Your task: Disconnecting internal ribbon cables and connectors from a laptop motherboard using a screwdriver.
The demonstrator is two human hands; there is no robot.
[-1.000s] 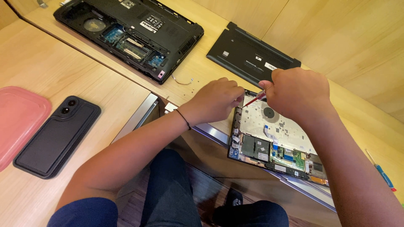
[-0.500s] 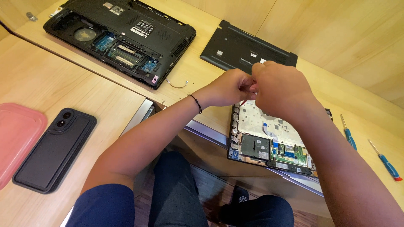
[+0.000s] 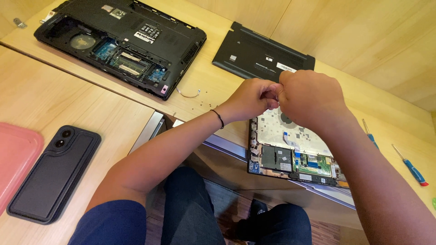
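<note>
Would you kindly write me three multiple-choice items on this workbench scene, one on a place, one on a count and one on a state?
1. Where does the dark phone lie?
A. On the opened laptop
B. On the desk beside the pink tray
C. Under the detached cover

2. How many screwdrivers lie on the desk at the right?
A. One
B. Two
C. Four

3. How do the left hand and right hand stand?
A. Fingertips together above the small opened laptop
B. Flat on the desk, far apart
C. Resting on the phone

Key: 1 B, it lies next to the tray; 2 B, two blue-handled screwdrivers show; 3 A, both hands meet over the exposed board.
</note>
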